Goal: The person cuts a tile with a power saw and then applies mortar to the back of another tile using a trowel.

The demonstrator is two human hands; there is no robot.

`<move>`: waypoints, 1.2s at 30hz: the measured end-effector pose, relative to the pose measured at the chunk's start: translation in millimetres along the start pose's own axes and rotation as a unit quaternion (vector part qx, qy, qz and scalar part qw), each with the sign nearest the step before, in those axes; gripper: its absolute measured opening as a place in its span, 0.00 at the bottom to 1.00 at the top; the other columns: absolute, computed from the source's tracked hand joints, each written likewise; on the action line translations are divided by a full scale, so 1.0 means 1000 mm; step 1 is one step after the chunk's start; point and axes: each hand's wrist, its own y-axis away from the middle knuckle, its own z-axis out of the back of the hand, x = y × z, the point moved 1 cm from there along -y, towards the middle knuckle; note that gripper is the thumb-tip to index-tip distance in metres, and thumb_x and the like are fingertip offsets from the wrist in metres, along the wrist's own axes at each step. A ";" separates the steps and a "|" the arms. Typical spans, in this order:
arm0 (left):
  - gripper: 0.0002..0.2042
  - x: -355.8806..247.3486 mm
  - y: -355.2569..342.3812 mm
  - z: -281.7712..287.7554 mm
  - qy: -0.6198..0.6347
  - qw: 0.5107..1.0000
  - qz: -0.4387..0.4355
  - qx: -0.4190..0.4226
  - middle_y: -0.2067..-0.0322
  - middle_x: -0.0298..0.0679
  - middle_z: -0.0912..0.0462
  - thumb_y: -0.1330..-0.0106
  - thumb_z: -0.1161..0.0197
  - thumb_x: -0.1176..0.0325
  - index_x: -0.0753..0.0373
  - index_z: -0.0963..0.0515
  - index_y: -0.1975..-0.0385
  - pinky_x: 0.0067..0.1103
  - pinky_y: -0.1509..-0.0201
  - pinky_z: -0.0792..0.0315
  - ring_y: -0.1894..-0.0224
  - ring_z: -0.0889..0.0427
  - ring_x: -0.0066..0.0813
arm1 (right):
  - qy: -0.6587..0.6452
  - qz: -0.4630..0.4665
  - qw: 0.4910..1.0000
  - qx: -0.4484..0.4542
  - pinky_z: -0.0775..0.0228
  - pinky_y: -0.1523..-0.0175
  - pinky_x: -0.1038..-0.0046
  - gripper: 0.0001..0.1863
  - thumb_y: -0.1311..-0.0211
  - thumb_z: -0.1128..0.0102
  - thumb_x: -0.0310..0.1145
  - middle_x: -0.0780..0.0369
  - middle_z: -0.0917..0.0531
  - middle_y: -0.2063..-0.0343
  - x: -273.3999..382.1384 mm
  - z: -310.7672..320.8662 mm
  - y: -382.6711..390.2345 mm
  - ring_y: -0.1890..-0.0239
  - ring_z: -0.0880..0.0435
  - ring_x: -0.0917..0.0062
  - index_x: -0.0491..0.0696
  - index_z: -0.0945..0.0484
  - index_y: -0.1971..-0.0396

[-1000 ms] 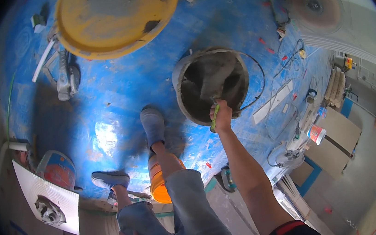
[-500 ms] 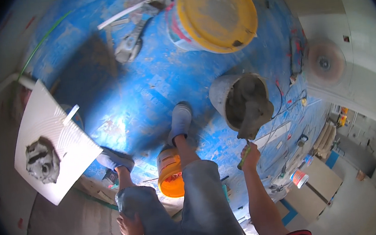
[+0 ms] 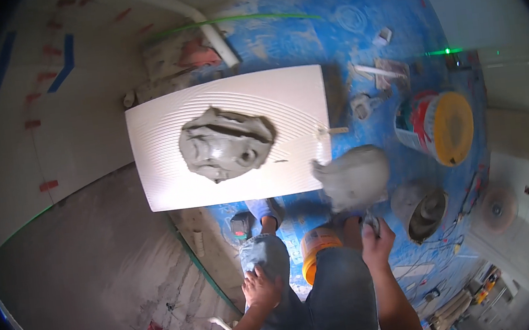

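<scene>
My right hand (image 3: pixel 378 242) is closed round the handle of a trowel (image 3: pixel 370 220). A thick load of wet grey mortar (image 3: pixel 356 177) covers its blade, slightly blurred, at the right edge of a large pale tile (image 3: pixel 299 96). On the tile's ridged face sits a grey mound of mortar (image 3: pixel 226 146) with hollows in its top. My left hand (image 3: pixel 261 288) lies on my left knee with the fingers spread, holding nothing. To the right of the trowel a grey bucket (image 3: pixel 406 204) lies tilted, mortar smeared round its inside.
A lidded bucket with a yellow top (image 3: pixel 453 129) stands at the right on the blue floor covering (image 3: pixel 302 37). An orange bucket (image 3: pixel 317 240) is between my legs. Scattered tools (image 3: pixel 365 104) lie beyond the tile. Cables run along the floor at the right.
The view has swung left, bringing the tile to the middle. My right hand has lifted the loaded trowel away from the grey bucket to the tile's edge. My left hand stays on my leg.
</scene>
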 end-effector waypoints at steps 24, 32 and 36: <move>0.43 0.185 -0.290 0.195 0.165 0.888 -0.050 -0.426 0.36 0.66 0.41 0.32 0.51 0.38 0.71 0.47 0.31 0.36 0.29 0.45 0.33 0.42 0.60 | 0.379 0.238 0.889 0.096 0.32 0.44 0.58 0.16 0.42 0.39 0.37 0.53 0.17 0.56 -0.215 -0.251 0.011 0.54 0.20 0.55 0.44 0.18 0.57; 0.51 0.230 -0.361 0.225 0.251 0.897 -0.029 -0.364 0.33 0.61 0.42 0.36 0.54 0.30 0.72 0.55 0.30 0.30 0.28 0.49 0.29 0.43 0.50 | 0.230 0.226 0.945 0.051 0.33 0.40 0.56 0.17 0.46 0.40 0.34 0.55 0.17 0.57 -0.224 -0.316 0.033 0.51 0.20 0.57 0.46 0.18 0.57; 0.53 0.224 -0.367 0.226 0.242 0.916 0.021 -0.319 0.32 0.60 0.45 0.38 0.55 0.27 0.69 0.58 0.28 0.30 0.28 0.49 0.29 0.44 0.50 | 0.213 0.145 0.958 0.124 0.34 0.38 0.57 0.18 0.49 0.40 0.32 0.56 0.17 0.55 -0.259 -0.294 0.044 0.50 0.20 0.58 0.46 0.17 0.56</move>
